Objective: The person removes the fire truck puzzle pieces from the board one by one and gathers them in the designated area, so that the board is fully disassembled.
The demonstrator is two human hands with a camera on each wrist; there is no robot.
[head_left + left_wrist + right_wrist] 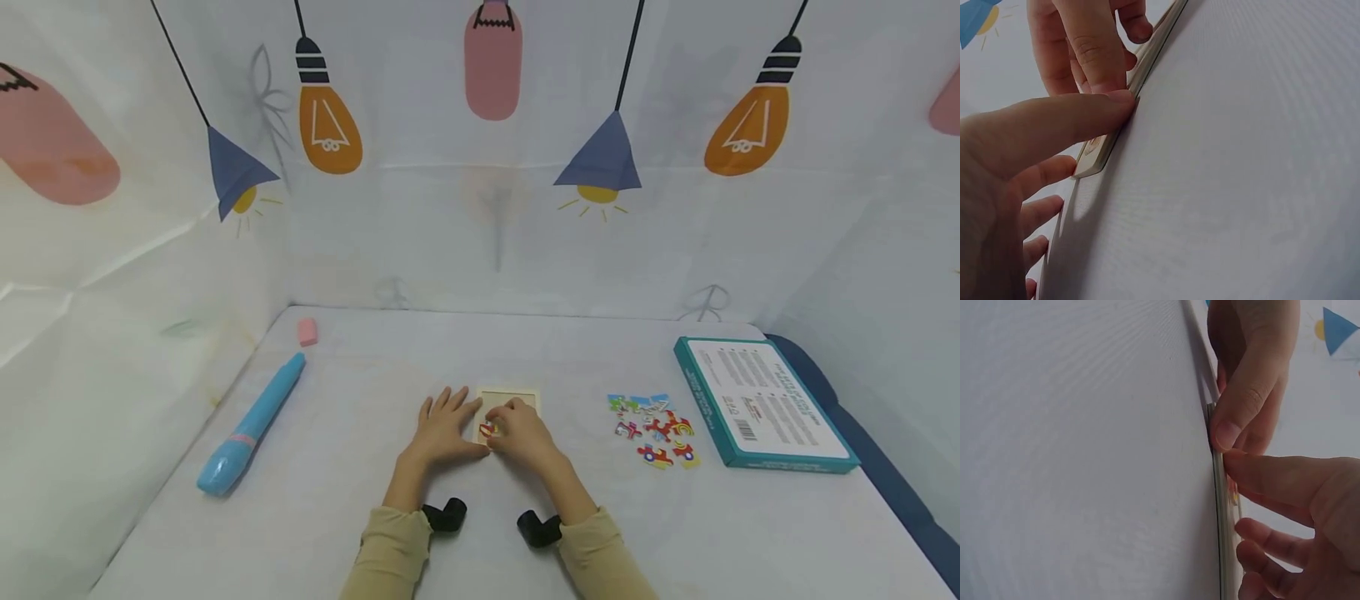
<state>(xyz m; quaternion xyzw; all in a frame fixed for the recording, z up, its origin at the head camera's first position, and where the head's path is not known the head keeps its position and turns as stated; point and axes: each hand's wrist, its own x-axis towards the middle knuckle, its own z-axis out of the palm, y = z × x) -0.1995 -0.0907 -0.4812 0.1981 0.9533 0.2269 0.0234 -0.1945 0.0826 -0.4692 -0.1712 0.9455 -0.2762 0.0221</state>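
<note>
A small light wooden puzzle tray (531, 392) lies flat on the table between both hands. My left hand (441, 433) braces its near-left corner, fingers spread. In the left wrist view the left thumb (1066, 119) presses the near edge, and the index finger touches the side. My right hand (525, 435) reaches over the tray, with thumb and index finger pinching a red and yellow puzzle piece (487, 430) at the lower left inside. That piece is mostly hidden by fingers in the right wrist view, where the tray's edge (1225, 525) shows side-on.
Loose colourful puzzle pieces (656, 429) lie to the right. Beyond them is a teal and white box (768, 404). On the left are a blue pen-shaped device (255, 425) and a pink block (307, 332). A patterned white curtain (442, 225) stands behind the table.
</note>
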